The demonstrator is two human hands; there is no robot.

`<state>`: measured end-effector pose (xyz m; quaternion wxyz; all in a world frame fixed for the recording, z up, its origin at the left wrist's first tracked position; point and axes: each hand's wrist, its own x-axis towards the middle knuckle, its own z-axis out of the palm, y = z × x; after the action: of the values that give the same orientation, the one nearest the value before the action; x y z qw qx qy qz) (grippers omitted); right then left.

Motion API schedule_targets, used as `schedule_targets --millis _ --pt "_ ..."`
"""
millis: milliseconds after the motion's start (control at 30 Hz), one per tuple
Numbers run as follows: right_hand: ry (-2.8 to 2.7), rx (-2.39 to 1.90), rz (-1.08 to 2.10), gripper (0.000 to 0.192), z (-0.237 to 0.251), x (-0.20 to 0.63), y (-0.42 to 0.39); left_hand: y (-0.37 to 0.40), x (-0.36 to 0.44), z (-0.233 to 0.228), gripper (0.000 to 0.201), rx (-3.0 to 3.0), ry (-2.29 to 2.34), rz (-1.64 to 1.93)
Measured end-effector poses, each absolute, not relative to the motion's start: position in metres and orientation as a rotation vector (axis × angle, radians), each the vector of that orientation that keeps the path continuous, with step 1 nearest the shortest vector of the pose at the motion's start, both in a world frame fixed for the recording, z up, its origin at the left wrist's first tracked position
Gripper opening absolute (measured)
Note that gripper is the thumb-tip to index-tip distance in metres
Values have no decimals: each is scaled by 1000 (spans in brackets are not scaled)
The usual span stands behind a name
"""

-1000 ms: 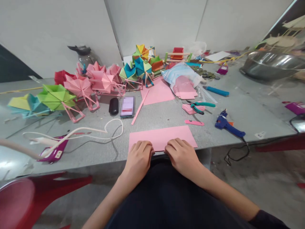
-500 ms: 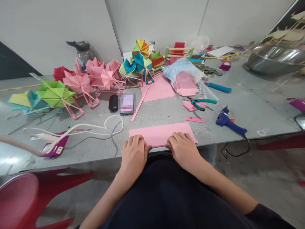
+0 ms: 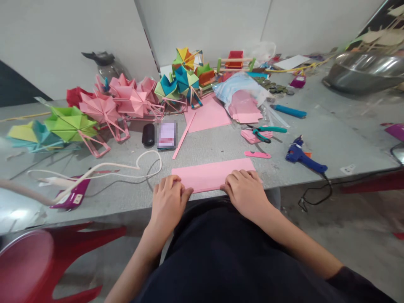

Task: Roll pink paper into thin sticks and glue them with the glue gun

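Hands pressing pink paper [image 3: 208, 175]: left hand [image 3: 168, 202], right hand [image 3: 244, 192], fingers flat, grip released.

Bare forearms, a dark sleeve edge at the right elbow, dark navy clothing over the lap.

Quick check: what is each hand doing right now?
Left hand: fingers curled, pressing the near left edge of the pink paper.
Right hand: palm down, pressing the paper's near right edge.

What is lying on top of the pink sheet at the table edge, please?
Both hands, left hand and right hand, press the pink sheet; its near corners are hidden beneath them.
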<state>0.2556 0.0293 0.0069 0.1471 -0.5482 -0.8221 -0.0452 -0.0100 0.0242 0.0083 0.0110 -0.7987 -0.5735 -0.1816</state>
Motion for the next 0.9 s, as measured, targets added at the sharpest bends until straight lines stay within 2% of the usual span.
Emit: schedule_targets --millis 633,800,900 --pt "-2148 -1739 -125 36 1 313 26 28 -23 7 32 -2548 -1883 -638" --pt "-2084 -1800 -101 31 -1 328 25 27 -23 10 21 -2556 -1879 -627" --pt "-2052 -1792 -82 21 -2 334 24 25 -26 13 18 -2587 -1849 -613"
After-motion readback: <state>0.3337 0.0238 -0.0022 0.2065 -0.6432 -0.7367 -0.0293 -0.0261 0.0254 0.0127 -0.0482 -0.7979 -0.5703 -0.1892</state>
